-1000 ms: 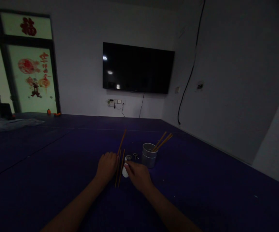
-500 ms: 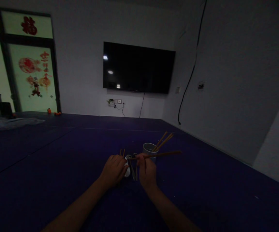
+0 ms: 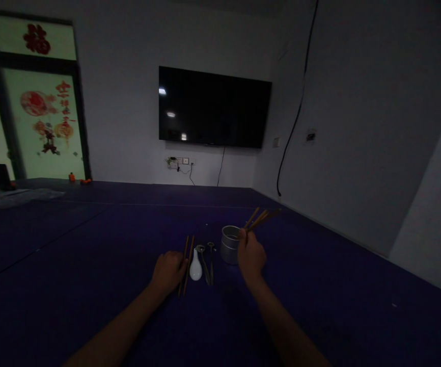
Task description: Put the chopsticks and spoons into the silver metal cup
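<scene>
Two wooden chopsticks (image 3: 185,285) lie side by side on the dark purple surface. My left hand (image 3: 169,270) is closed at the left one, its fingertips over the stick's middle. Just right of them lie a white spoon (image 3: 195,270) and two metal spoons (image 3: 206,267), handles toward me. A grey metal cup (image 3: 229,250) stands upright further right. At its right rim my right hand (image 3: 251,255) is closed on a chopstick (image 3: 272,214), whose end slants up to the right. Several other chopsticks (image 3: 253,216) lean out of the cup; the hand partly hides them.
The purple surface (image 3: 102,244) reaches back to a wall with a black television (image 3: 215,107). A black cable (image 3: 291,137) hangs down the right wall. Small orange objects (image 3: 85,181) and clear plastic sheeting (image 3: 18,198) lie at the far left.
My right hand left the white spoon, took a chopstick from beside my left hand, and carried it right to the cup. My left hand shifted right over the spoon, then back to the lying chopsticks.
</scene>
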The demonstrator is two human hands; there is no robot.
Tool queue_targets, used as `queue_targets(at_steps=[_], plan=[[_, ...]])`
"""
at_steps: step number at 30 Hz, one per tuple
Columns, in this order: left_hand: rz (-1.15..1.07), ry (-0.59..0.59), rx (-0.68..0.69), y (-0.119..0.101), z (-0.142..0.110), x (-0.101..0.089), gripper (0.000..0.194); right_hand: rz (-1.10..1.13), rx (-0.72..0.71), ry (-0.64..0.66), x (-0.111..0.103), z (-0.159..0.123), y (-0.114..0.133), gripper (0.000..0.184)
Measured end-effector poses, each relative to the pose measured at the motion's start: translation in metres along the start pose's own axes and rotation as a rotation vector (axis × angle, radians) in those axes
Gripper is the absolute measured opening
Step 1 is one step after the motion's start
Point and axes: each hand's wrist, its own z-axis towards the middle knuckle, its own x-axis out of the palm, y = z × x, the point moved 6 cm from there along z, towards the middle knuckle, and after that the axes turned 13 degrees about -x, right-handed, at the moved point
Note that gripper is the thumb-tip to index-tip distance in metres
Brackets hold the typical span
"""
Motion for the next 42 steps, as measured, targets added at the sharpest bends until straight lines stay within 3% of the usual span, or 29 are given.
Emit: queue_targets(at_steps=[6, 12, 33, 42], plan=[[0.007, 0.016, -0.014, 0.001, 0.000, 0.002, 0.036, -0.153, -0.025, 0.199, 0.010, 0.004, 0.004, 0.045], [0.019, 0.046, -0.036, 0.003, 0.002, 0.006, 0.036, -0.148, -0.021, 0.269, 0.014, 0.004, 0.003, 0.047], [0.031, 0.059, -0.007, 0.001, 0.002, 0.010, 0.039, 0.027, 0.004, -0.023, 0.003, 0.002, -0.004, 0.046], [0.006, 0.051, 0.002, 0.001, 0.001, 0.011, 0.039, -0.076, -0.014, 0.040, 0.006, 0.005, -0.003, 0.038]])
